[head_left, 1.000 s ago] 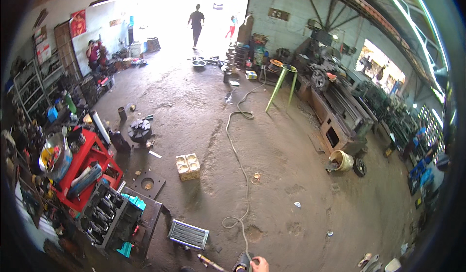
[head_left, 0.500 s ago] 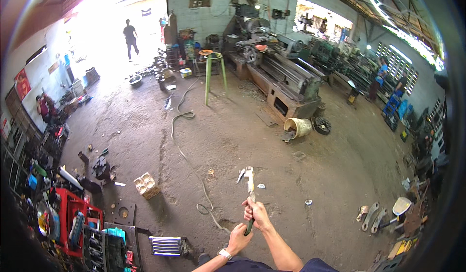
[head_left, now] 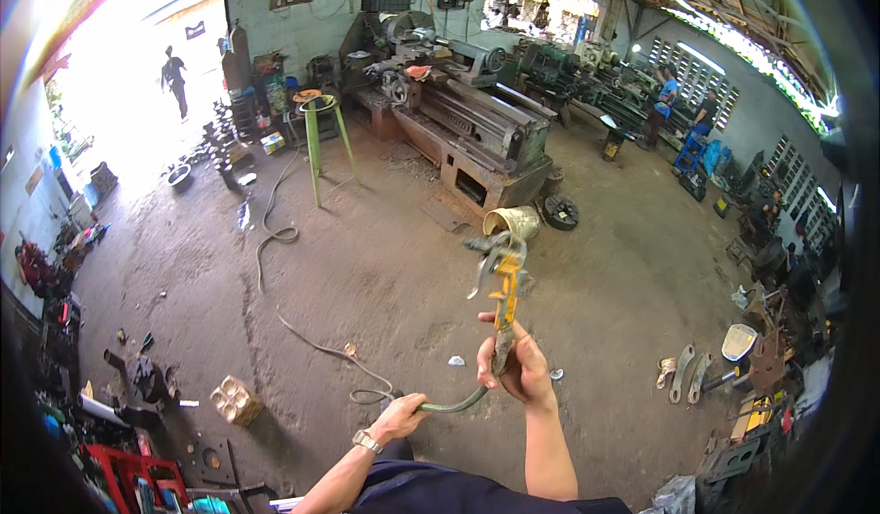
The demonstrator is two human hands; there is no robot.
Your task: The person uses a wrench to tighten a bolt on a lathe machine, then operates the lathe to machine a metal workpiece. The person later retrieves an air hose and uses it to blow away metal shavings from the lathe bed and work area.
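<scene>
My right hand (head_left: 521, 367), raised in front of me, is closed around the lower end of a tool with a yellow body and clamp-like silver metal jaws (head_left: 506, 285). Motion blurs the tool's upper end, and its exact kind is unclear. From its base a thick green cable (head_left: 466, 404) curves down to my left hand (head_left: 401, 417), whose fingers are wrapped round it. A watch sits on my left wrist. Beyond my left hand the cable (head_left: 316, 340) runs on in loops over the dirt floor.
A large lathe (head_left: 486, 129) stands ahead, with a tipped bucket (head_left: 513, 222) at its near end. A green stool (head_left: 316, 147) is left of it. A block with round hollows (head_left: 235, 400) and a red tool rack (head_left: 137, 468) lie left; metal links (head_left: 689, 376) lie right. Several people are farther off.
My right hand has lifted the tool up and to the right, turning its yellow side into view. My left hand has moved left along the cable, away from the right. The view has swung right.
</scene>
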